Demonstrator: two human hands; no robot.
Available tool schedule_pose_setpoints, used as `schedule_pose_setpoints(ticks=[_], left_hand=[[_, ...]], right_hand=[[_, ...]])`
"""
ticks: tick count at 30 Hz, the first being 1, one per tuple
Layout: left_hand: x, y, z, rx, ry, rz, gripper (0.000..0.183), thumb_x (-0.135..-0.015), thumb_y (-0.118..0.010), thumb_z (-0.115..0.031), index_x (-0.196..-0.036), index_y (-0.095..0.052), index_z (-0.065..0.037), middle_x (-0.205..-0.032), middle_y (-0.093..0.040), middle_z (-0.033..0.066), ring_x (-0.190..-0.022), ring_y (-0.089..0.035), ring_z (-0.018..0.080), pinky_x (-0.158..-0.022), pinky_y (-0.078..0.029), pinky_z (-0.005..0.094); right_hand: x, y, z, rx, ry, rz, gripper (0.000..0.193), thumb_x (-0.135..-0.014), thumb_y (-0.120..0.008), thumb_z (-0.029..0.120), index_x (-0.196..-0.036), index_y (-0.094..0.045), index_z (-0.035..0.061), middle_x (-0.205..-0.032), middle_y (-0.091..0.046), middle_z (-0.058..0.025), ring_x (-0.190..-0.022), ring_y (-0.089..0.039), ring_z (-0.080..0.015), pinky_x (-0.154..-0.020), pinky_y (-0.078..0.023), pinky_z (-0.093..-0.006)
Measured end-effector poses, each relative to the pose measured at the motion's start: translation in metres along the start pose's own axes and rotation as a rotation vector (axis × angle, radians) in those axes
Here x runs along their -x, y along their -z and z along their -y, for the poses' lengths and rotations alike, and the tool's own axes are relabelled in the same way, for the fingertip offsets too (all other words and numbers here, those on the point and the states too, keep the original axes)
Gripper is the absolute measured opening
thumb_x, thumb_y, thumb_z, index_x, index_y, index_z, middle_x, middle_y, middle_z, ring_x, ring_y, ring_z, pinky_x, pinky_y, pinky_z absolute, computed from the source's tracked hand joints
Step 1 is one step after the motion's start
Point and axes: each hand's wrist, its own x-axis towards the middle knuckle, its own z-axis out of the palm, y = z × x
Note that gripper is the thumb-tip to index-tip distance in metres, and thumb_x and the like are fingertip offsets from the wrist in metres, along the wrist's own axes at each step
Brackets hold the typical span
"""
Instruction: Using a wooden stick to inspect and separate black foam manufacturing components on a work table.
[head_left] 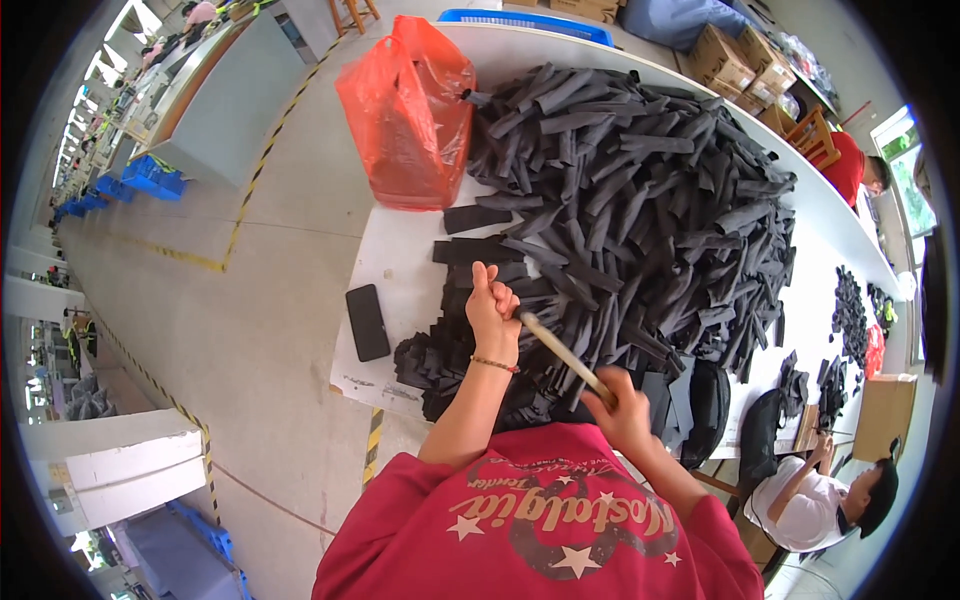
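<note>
A pale, slim stick with a dark end slants up and left from my right hand, which is closed around its lower end and slightly blurred. The stick's far end reaches close to my left hand; I cannot tell whether they touch. My left hand is raised with its fingers curled in, and whatever they may hold is hidden. Beneath and beyond both hands lies a large heap of black tube-like fabric pieces. Flatter black pieces lie at the heap's left edge, beyond my left hand.
A black phone lies on the white table near its left edge. A red plastic bag stands at the back left. Rolled black pieces sit left of my forearm. A person in white works at the right.
</note>
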Motion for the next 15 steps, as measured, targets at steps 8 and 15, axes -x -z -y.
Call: schedule_pose_setpoints(ticks=[8,15], left_hand=[[0.003,0.009,0.014,-0.204,0.012,-0.031,0.027,-0.094,-0.062,-0.031,-0.097,-0.057,-0.004,-0.068,-0.054,-0.0004,-0.053,-0.047,0.0075,-0.050,-0.037,0.0214],[0.013,0.004,-0.007,-1.132,0.218,0.763,0.023,-0.098,-0.055,-0.021,-0.099,-0.055,0.002,-0.079,-0.063,0.0070,-0.064,-0.062,0.0127,-0.064,-0.052,0.0277]], right_hand=[[-0.099,-0.051,0.009,-0.240,0.170,-0.126,0.013,-0.083,-0.069,0.002,-0.082,-0.058,-0.0043,-0.075,-0.050,-0.0098,-0.062,-0.043,-0.0203,-0.057,-0.037,-0.0305],[-0.158,-0.039,0.012,-0.074,0.253,-0.082,0.012,-0.083,-0.067,0.002,-0.079,-0.057,-0.0020,-0.072,-0.052,-0.0082,-0.061,-0.049,-0.0189,-0.058,-0.040,-0.0292]])
